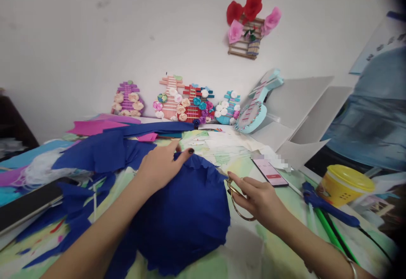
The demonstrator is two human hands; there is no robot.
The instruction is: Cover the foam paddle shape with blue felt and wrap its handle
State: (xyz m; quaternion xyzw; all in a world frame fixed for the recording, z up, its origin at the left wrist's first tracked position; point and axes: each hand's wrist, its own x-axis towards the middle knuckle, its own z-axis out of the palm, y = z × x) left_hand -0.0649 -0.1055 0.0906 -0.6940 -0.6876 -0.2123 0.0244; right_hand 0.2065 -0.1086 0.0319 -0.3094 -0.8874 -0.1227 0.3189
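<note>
Currently, from the head cam, I've got a big rounded blue sheet (187, 215) right in front of me, ragged along its edges, lying on the tabletop (272, 249) between my forearms. My L hand (161, 167) is on its top edge, thumb resting over the blue; can't tell if it's pinching or just pressing, since some fingers are hidden. My R hand (260, 198) is gripping gold-handled scissors (233, 190) at the sheet's upper R edge; blades are too hidden to tell if they're open.

To the L: more blue pieces (95, 152), a tangle of white string (47, 167) & a long black-topped case (30, 205). To the R: a phone (271, 172) w/ its screen lit, then a blue glue gun (330, 207) just beside a yellow tub (345, 185), w/ a big water bottle (364, 114) behind. At the back, approx. a row of flowered crafts (171, 99) stands near the wall, plus a lt. blue instrument model (252, 116) tilted by some white boards (301, 105). Red & pink flowers (253, 7) hang above on a stick frame (244, 52).
</note>
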